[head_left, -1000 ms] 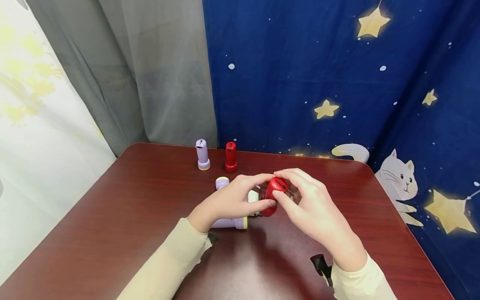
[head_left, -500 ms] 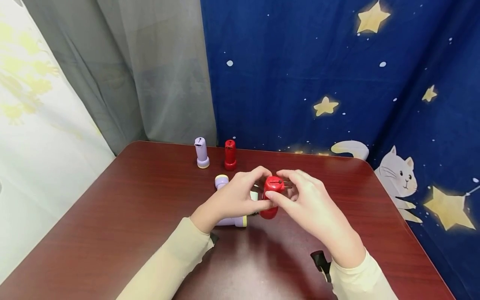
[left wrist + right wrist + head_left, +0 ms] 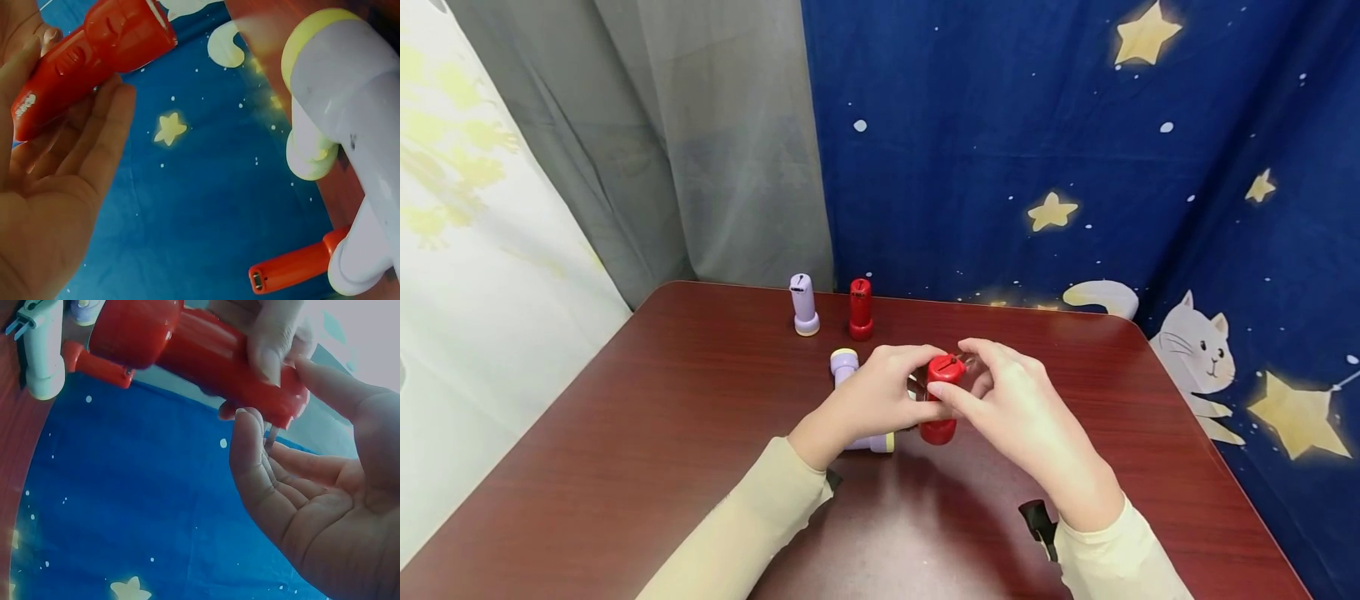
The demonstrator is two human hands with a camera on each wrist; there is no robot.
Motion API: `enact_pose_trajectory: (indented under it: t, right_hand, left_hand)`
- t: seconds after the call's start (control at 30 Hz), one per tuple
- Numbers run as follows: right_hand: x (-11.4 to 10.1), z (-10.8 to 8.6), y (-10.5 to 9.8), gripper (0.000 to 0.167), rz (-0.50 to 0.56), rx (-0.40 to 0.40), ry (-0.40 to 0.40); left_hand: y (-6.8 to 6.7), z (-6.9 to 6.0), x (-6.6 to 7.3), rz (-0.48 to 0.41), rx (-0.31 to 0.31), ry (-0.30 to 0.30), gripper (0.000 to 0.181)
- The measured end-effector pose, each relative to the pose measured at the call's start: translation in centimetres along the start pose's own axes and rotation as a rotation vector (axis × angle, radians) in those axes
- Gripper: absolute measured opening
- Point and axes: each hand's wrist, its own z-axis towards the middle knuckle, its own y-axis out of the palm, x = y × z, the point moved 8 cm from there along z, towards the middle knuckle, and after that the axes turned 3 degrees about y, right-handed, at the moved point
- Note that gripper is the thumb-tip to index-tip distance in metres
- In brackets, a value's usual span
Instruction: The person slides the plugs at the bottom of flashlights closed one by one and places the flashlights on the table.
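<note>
Blue star curtain (image 3: 970, 167), 1 o'clock, behind the brown counter (image 3: 700, 400). Both hands up over the counter from where I stand: right hand (image 3: 1022, 408) pinching the tail end of the red flashlight (image 3: 939, 429), left hand (image 3: 883, 392) with its grip round the body from 9 o'clock. Flashlight's off the counter, tail up, head down. From it: one lying purple flashlight (image 3: 880, 443) at 8 o'clock; second red flashlight (image 3: 861, 310) upright, between 10 and 11; upright purple flashlight (image 3: 805, 307), 10. Metal prongs (image 3: 272, 436) at the held tail, by the right fingers.
</note>
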Motion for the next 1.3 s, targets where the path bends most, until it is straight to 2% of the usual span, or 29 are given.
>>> enact_pose_trajectory:
  t: [0.1,0.2,0.4,0.53,0.63,0.73,0.9,1.0,1.13,1.23,1.3]
  right_hand:
    - [-0.1,-0.1,0.1,0.065,-0.009,0.026,-0.012]
    - [-0.3,-0.2,0.0,0.074,-0.012,0.07,-0.029]
    - [-1.0,-0.3,0.3,0.059,0.093,0.117,-0.092]
    - [-1.7,-0.6,0.1,0.052,0.124,0.186,-0.169]
    - [-2.1,-0.8,-0.3,0.047,0.106,0.261,-0.226]
    - [-2.3,-1.1,-0.8,0.042,0.089,0.316,-0.268]
    - [-2.3,-1.3,-1.2,0.041,0.054,0.352,-0.322]
    - [-2.1,-1.1,-1.2,0.04,0.071,0.337,-0.32]
    - [-1.5,-0.7,-0.9,0.045,0.149,0.281,-0.263]
    - [-0.7,-0.1,-0.4,0.05,0.221,0.189,-0.163]
    - [0.2,0.4,0.3,0.051,0.276,0.087,-0.054]
  left_hand:
    - [-0.1,0.0,0.3,0.001,0.05,0.046,0.035]
    - [-0.3,0.0,0.4,0.035,0.111,0.06,0.033]
    - [-1.0,0.0,0.4,0.124,0.209,-0.009,0.034]
    - [-1.3,-0.1,0.7,0.138,0.245,-0.032,0.034]
    - [-1.4,-0.2,1.1,0.091,0.236,-0.025,0.034]
    - [-1.4,-0.2,1.1,0.006,0.199,-0.027,0.036]
    - [-1.3,-0.2,0.4,-0.123,0.118,-0.079,0.044]
    - [-1.4,-0.2,0.2,-0.152,0.107,-0.092,0.044]
    - [-1.9,-0.1,0.4,-0.132,0.149,-0.072,0.04]
    - [-2.2,-0.2,0.5,-0.111,0.192,-0.058,0.04]
    - [-2.4,-0.3,0.5,-0.079,0.221,-0.052,0.041]
